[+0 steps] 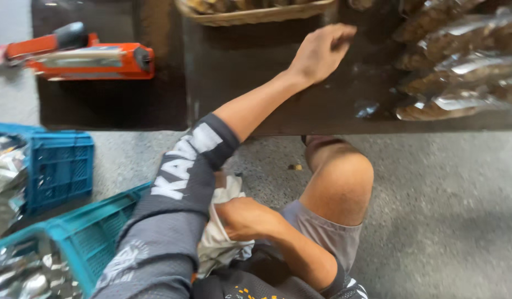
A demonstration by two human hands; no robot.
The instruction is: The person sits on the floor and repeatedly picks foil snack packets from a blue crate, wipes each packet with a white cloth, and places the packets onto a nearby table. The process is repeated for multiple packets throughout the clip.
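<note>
My left hand reaches out over a dark low table, palm down with the fingers curled against the surface just below a wicker basket. Whether anything is under its fingertips is hidden. My right hand is in my lap, closed on a bunched white cloth or bag beside my bent knee. Clear packets of brown snacks lie piled on the table to the right of my left hand.
An orange bag sealer sits on the table's far left. Two blue plastic crates holding shiny silver packets stand on the grey speckled floor at my left. A small scrap lies under the table edge.
</note>
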